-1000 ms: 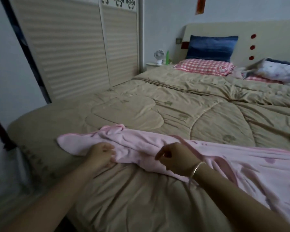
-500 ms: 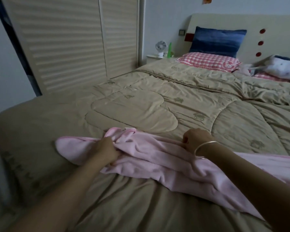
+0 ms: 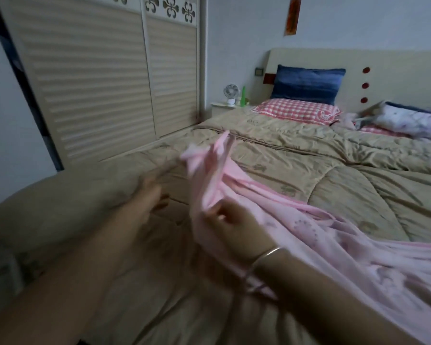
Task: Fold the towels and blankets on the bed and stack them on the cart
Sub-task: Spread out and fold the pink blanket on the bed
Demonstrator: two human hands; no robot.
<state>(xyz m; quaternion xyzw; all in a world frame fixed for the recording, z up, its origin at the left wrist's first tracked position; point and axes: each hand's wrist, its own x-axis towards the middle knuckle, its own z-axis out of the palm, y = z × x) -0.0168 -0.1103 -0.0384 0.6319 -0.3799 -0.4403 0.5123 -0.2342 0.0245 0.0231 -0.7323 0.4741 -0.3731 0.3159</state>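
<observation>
No writing can be read anywhere; the red slip on the wall is too blurred to make out.

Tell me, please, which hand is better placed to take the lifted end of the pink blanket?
Probably left. The right hand grips the pink blanket below its lifted end; the left hand is open, holds nothing, and is beside that end.
</observation>
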